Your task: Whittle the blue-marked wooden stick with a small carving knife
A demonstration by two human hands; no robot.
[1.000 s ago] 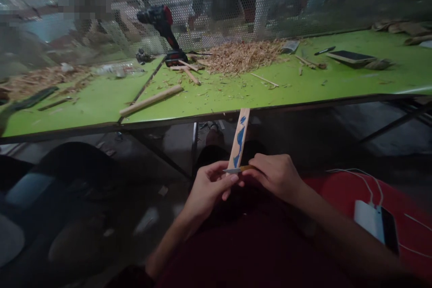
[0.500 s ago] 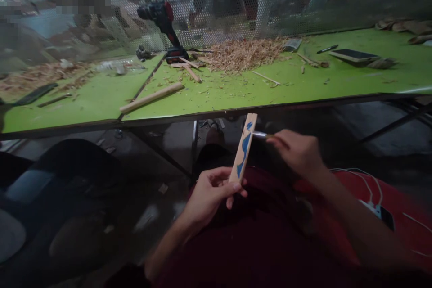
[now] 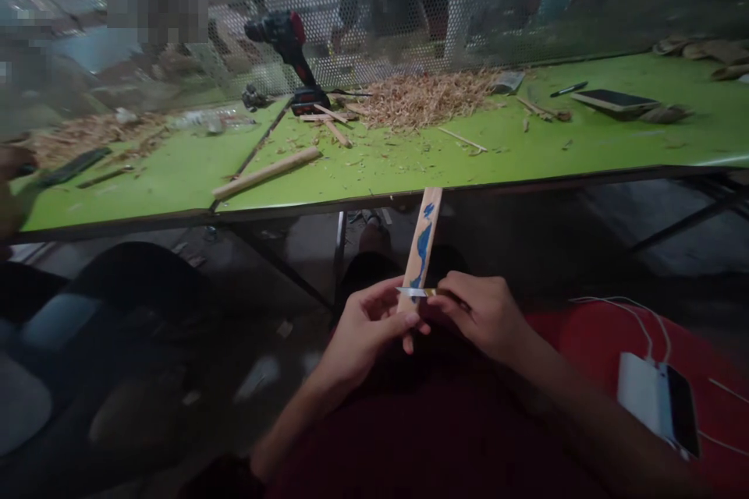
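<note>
A flat wooden strip (image 3: 417,249) with blue markings points up and away from me, below the table's front edge. My left hand (image 3: 366,331) grips its lower end between thumb and fingers. Closed around the handle of a small knife (image 3: 414,292) is my right hand (image 3: 483,310), just right of the strip. The blade lies across the lower part of the strip, its tip pointing left near my left fingers. Whether the edge bites into the wood cannot be made out.
On the green table (image 3: 374,160) are a cordless drill (image 3: 292,58), wood shavings (image 3: 427,97), a wooden rod (image 3: 266,173) and a phone (image 3: 615,100). A person's hand (image 3: 15,164) is at the far left. A power bank (image 3: 642,394) rests on a red surface at the right.
My right hand has moved down and left with the knife, so the blade went from the strip's upper part to its lower part. The view has shifted slightly.
</note>
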